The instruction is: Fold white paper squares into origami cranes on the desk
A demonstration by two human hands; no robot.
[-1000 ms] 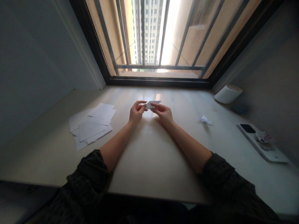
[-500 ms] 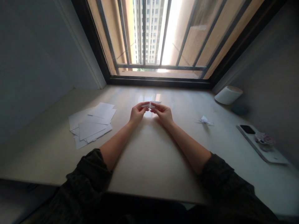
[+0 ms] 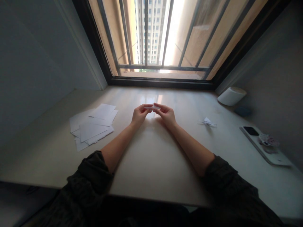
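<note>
Nearer than the sheet pile (image 3: 94,127), two dark sleeves (image 3: 91,168) reach over the front edge of the pale surface (image 3: 153,170). Well to the pile's right lies a phone (image 3: 271,156); also rightward, but less far off, a small folded paper (image 3: 207,122). To the pile's right, the left hand (image 3: 139,114) and right hand (image 3: 167,115) almost meet, fingers closed in a pinch on a white paper piece (image 3: 155,107) between them, its shape mostly hidden. Beyond the pile stands a black window frame (image 3: 161,82)
</note>
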